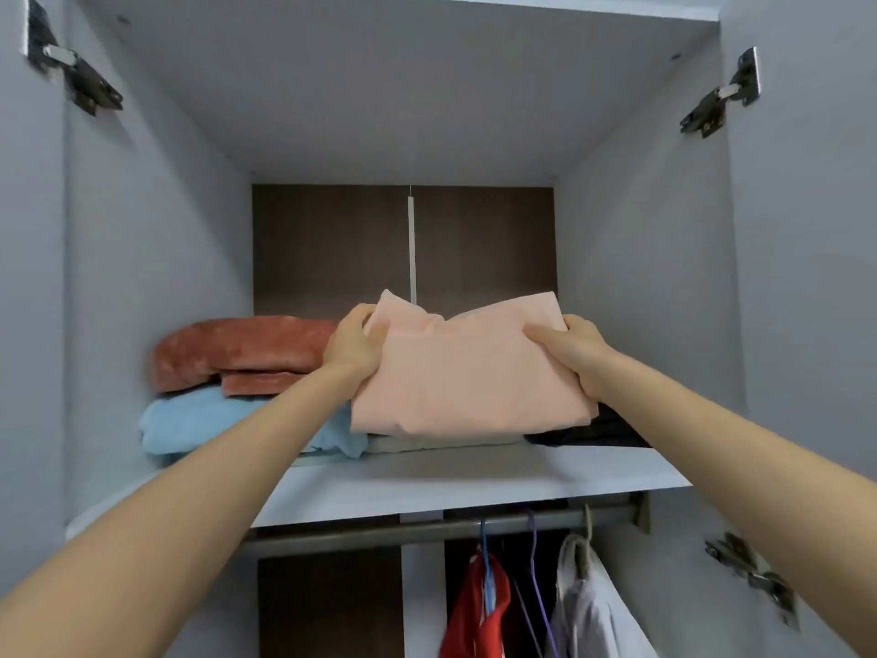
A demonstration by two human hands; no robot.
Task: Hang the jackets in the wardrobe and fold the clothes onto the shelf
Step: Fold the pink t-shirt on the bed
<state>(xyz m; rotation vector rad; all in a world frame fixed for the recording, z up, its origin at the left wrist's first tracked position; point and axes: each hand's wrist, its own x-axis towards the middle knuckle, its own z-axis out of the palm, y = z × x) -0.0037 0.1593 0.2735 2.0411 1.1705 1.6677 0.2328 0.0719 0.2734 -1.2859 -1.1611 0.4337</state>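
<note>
A folded pale pink garment (467,372) is held over the white wardrobe shelf (474,482). My left hand (351,346) grips its left edge and my right hand (576,353) grips its right edge. Its lower edge rests on a light folded cloth (441,444) and a dark folded garment (598,432) lying on the shelf. To the left sits a stack: a rust-coloured plush cloth (237,351) on top of a light blue one (199,422). Below the shelf, a red jacket (474,610) and a pale grey jacket (593,610) hang from the rail (403,531).
The wardrobe's grey side walls (156,277) close in on both sides, with open door hinges (76,73) at the top left, top right (721,102) and lower right. A dark wood back panel (332,249) stands behind the shelf. A purple hanger (534,553) hangs between the jackets.
</note>
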